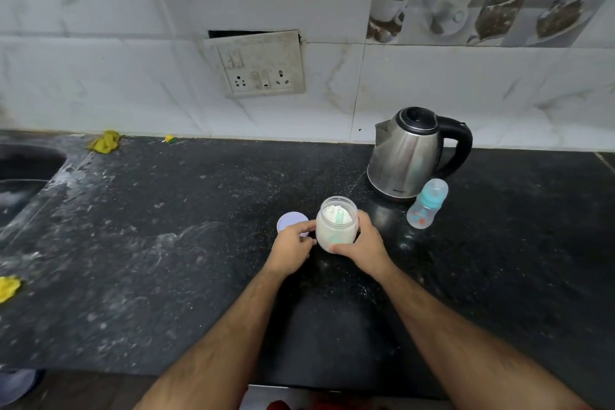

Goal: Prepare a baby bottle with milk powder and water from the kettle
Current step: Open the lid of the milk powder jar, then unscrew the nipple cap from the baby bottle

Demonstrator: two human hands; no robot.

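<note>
A clear jar of white milk powder (336, 221) stands open on the black counter, with a pale green scoop inside it. My right hand (361, 246) wraps around the jar's right side. My left hand (293, 248) rests on the counter at the jar's left, fingers on the round lilac lid (289, 221) lying flat there. A steel kettle (409, 156) with a black lid and handle stands behind on the right. In front of the kettle stands a capped baby bottle (427, 205) with a turquoise collar, and it looks empty.
A sink (23, 173) is cut into the counter at far left. Yellow cloth scraps (104, 141) lie by the wall, and another (9, 288) lies at the left edge. A socket panel (259, 65) hangs on the tiled wall. The counter's front edge (299, 383) runs below my forearms.
</note>
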